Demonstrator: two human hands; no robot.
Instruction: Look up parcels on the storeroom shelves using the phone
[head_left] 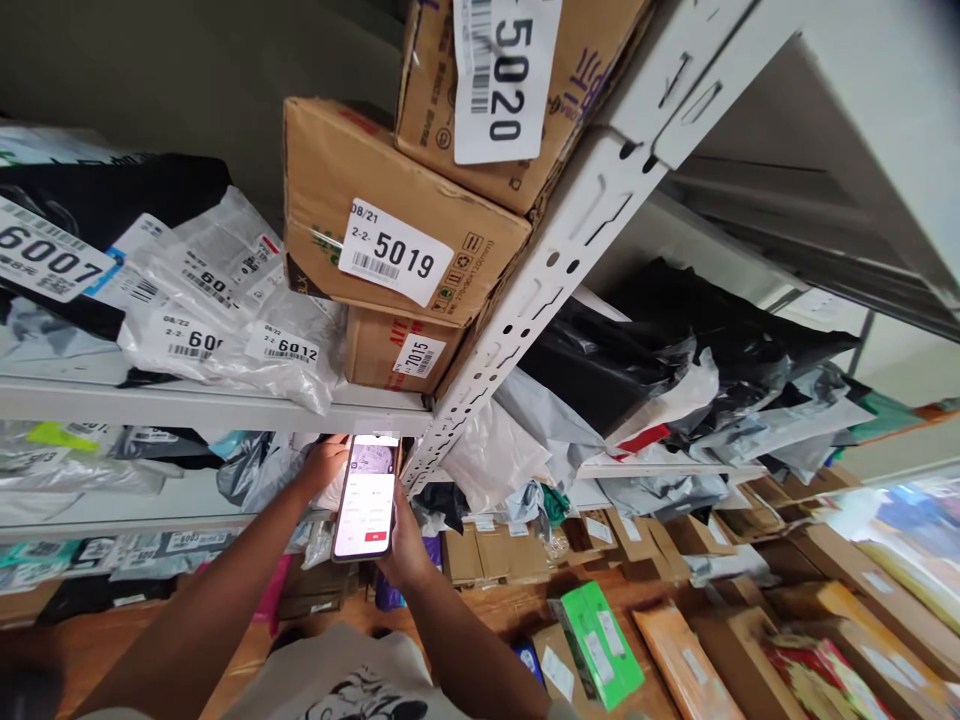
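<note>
- My right hand (405,545) grips a slim smartphone with a lit white screen (366,495), fingers wrapped round its lower right edge.
- The phone stands upright in front of the white metal shelf rack (525,300), below the shelf edge; its display shows a small picture at the top and a red button near the bottom.
- My left hand (324,462) touches the phone's upper left edge, fingers curled toward grey plastic mailer bags (247,470) behind it.
- Above sits a brown cardboard box labelled 5019 (390,235).
- Below, a bright green flat box (600,645) lies among cardboard parcels on the floor.
</note>
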